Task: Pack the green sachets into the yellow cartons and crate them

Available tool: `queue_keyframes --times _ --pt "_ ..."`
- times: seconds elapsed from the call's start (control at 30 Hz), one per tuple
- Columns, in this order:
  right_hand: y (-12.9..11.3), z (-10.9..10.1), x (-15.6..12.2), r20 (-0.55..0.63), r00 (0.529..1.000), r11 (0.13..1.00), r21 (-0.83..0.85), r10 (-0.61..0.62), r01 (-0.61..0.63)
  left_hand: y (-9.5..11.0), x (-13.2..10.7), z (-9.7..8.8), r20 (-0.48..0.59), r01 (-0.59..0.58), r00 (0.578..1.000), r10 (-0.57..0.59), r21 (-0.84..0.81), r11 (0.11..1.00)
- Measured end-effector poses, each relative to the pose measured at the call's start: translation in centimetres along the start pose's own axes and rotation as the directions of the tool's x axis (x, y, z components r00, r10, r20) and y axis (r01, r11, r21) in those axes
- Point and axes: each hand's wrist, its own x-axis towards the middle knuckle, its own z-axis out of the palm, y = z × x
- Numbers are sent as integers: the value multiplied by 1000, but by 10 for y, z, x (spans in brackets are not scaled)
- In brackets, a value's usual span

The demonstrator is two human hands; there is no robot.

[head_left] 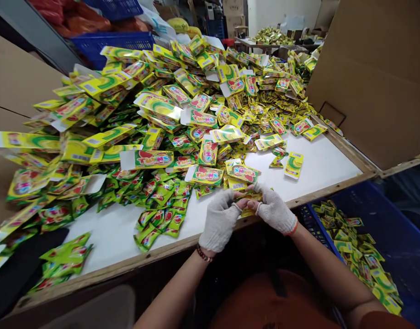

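White-gloved left hand and right hand are pinching small shiny yellow packets by white wood-edged bench; loose grip risking spill.

Lettering, appears "TWINS", multicol.: on front of long box, ctr.-left; same on shorter box to rt.; upside down on adj. box. Barcode on yellow box below, nos. illegible. Shirt print: cut off, illegible.
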Motion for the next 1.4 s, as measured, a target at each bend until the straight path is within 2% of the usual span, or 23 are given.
queue_keyframes --times 0.03,0.1,0.17,0.2,0.3,0.33,0.4,0.5,0.57,0.63,0.7,0.8,0.9,0.97,1.13,1.23,1.3,1.4 --pt "0 -5 -1 14 999 999 10 33 -33 0 4 2 18 -78 997 76 80 994" --pt "4 -18 -3 -55 994 996 29 92 -90 0 17 3 62 -251 968 244 259 933" --pt "10 -32 -2 -189 974 992 62 124 -114 -1 37 4 150 -397 917 370 442 804" --pt "13 -39 -2 -250 959 990 78 134 -118 -2 49 4 215 -445 894 393 528 724" --pt "17 -52 1 -373 917 989 81 143 -121 -3 81 6 413 -516 857 310 709 480" --pt "17 -54 1 -396 907 989 75 144 -124 -2 89 6 447 -522 853 269 740 424" --pt "14 -53 2 -426 894 990 78 143 -121 0 96 7 468 -525 851 237 766 370" --pt "9 -45 3 -462 878 989 125 125 -75 5 84 6 431 -513 857 284 768 383" --pt "6 -38 4 -471 876 990 136 103 -44 7 66 3 382 -476 877 291 766 431" --pt "5 -33 5 -442 894 995 100 71 -30 8 48 0 335 -423 905 263 776 467" --pt "3 -31 6 -358 933 999 42 42 -28 7 33 -2 303 -382 923 237 789 481" --pt "-1 -35 6 -148 989 998 -53 27 -35 2 21 -5 279 -362 931 235 791 494" --pt "-7 -42 8 45 998 981 -191 38 -28 -2 18 -8 296 -389 920 257 775 498" --pt "-10 -47 11 107 993 962 -274 49 -18 -3 16 -8 309 -411 910 278 766 494" --pt "-14 -50 16 136 989 944 -329 48 -1 -5 12 -11 290 -428 899 329 743 515" --pt "-17 -41 16 166 986 928 -370 21 43 -8 10 -10 328 -469 872 364 773 427" --pt "-19 -31 14 125 992 899 -431 -28 80 -11 8 -8 324 -466 866 381 799 380" --pt "-19 -18 11 -4 996 878 -472 -89 77 -14 8 -6 290 -436 874 390 822 367"
